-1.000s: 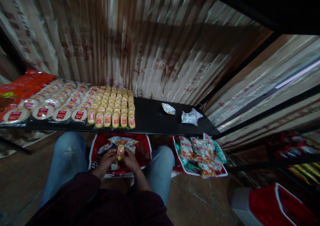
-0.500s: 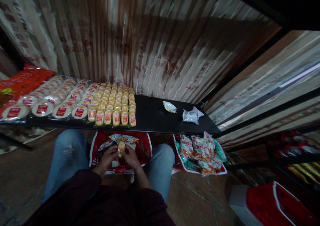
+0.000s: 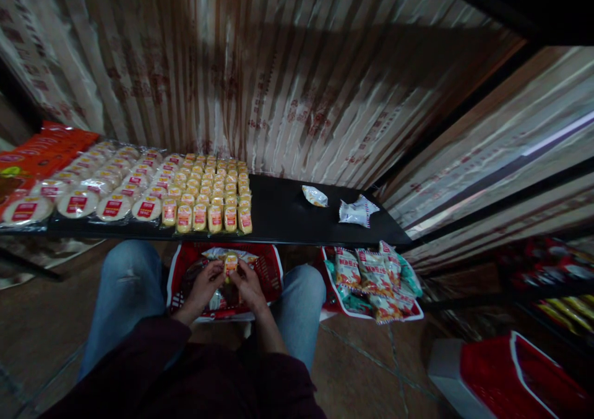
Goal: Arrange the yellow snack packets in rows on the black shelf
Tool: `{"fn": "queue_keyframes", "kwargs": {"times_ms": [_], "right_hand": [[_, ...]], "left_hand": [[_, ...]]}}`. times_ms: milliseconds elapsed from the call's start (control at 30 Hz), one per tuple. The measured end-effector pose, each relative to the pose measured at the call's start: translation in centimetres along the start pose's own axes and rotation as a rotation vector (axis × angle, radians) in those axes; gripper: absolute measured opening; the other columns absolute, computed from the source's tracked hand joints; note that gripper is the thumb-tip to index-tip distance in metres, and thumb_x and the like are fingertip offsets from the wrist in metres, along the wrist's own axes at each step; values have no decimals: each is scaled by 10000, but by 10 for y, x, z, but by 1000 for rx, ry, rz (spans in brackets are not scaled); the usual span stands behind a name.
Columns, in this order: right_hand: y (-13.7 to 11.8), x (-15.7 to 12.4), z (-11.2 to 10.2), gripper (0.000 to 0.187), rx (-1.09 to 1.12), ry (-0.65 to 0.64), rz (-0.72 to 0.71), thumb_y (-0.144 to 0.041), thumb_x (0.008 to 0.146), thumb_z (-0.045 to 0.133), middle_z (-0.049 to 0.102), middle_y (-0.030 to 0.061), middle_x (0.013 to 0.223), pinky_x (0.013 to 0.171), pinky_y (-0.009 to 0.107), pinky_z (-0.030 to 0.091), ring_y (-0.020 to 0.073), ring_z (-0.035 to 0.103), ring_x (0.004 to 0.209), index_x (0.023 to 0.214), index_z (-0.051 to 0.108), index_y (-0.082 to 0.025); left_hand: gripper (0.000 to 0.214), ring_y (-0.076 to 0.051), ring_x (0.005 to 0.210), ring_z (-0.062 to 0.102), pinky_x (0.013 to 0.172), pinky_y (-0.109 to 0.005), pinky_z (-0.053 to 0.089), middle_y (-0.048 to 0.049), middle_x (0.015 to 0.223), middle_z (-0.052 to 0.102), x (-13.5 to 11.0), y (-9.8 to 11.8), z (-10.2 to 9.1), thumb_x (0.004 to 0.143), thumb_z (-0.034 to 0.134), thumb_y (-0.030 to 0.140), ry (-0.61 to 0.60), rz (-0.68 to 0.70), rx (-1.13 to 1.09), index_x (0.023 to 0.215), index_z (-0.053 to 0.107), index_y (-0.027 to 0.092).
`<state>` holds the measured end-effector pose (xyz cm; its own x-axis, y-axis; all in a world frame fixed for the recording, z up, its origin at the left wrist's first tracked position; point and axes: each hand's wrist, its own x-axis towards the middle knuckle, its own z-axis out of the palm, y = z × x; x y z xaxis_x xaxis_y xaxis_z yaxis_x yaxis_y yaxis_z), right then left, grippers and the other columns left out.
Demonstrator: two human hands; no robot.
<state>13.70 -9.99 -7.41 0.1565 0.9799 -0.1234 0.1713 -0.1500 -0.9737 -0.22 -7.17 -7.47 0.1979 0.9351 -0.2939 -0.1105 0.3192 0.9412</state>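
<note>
Above the red basket (image 3: 174, 269) between my knees, a small yellow wrapped cake (image 3: 231, 264) with a red-and-white label is held upright. My right hand (image 3: 248, 286) grips it from the right. From the other side, the bent fingers of my left hand (image 3: 206, 285) close in on its left edge. White snack bags (image 3: 236, 254) lie in the basket behind my hands; other contents are dark and partly hidden. On the black shelf ahead, similar small yellow cakes (image 3: 215, 218) stand in tight rows, beside rows of round white wrapped cakes (image 3: 115, 206).
Orange packs (image 3: 55, 146) lie at the shelf's left end. Two whitish bags, one silvery (image 3: 314, 196) and one crumpled (image 3: 357, 211), rest on the right of the shelf (image 3: 278, 215). A second basket (image 3: 330, 286) holds snack bags (image 3: 375, 270). Another red basket (image 3: 492, 369) stands lower right.
The wrapped cake and both hands have shifted slightly right and up. The cake's label has turned a little. Items on the shelf have stayed put.
</note>
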Motion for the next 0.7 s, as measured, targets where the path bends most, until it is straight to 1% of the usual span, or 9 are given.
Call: {"fn": "queue_keyframes", "kwargs": {"times_ms": [67,167,233,367,433,533,600,700], "right_hand": [[-5,0,-1,410,37,19,-40,-370,786,579,697,43,1081,908,342,500,208,636,996,1157,625,-203],[-12,1,-1,416,87,88,-103,-409,801,581,694,40,1098,905,324,507,203,638,999,1167,617,-215],[-17,2,-1,398,86,149,-128,-410,800,594,700,39,1083,892,321,513,202,644,969,1149,626,-221],[-29,4,-5,361,18,241,-187,-380,810,600,699,58,1056,877,329,510,200,642,934,1126,637,-210],[-36,6,-8,339,-58,295,-236,-376,821,593,679,78,1084,915,347,489,205,619,985,1110,646,-207],[-45,13,-12,311,-177,383,-327,-370,824,592,614,101,1206,1011,396,424,223,545,1132,1085,659,-215],[-48,18,-15,306,-233,408,-372,-367,825,595,569,102,1283,1047,420,389,231,501,1198,1088,657,-222],[-51,28,-18,304,-279,422,-418,-378,834,591,536,101,1338,1069,433,364,233,467,1246,1089,647,-223]], "left_hand": [[441,-200,830,624,734,-320,505,-41,835,651,0,7,4,567,735,391,-3,52,43,931,616,173],[388,-189,870,621,855,-338,485,-46,891,665,-1,18,10,609,710,348,12,149,97,950,624,184],[383,-183,878,621,882,-333,474,-50,920,671,-1,26,15,636,692,338,22,195,129,982,621,190],[391,-195,908,620,879,-333,474,-70,971,674,-1,38,23,691,645,361,41,259,202,1041,612,189],[386,-200,927,619,883,-338,476,-77,1007,675,1,42,27,717,625,359,50,299,234,1065,608,190],[391,-211,973,615,912,-352,470,-85,1081,668,6,46,32,746,611,340,82,362,281,1110,600,196],[397,-219,995,612,924,-362,466,-96,1118,655,10,47,35,765,599,331,111,407,319,1137,594,193],[396,-216,975,616,900,-358,478,-109,1125,642,15,49,40,799,555,310,130,464,373,1173,581,182]]}}
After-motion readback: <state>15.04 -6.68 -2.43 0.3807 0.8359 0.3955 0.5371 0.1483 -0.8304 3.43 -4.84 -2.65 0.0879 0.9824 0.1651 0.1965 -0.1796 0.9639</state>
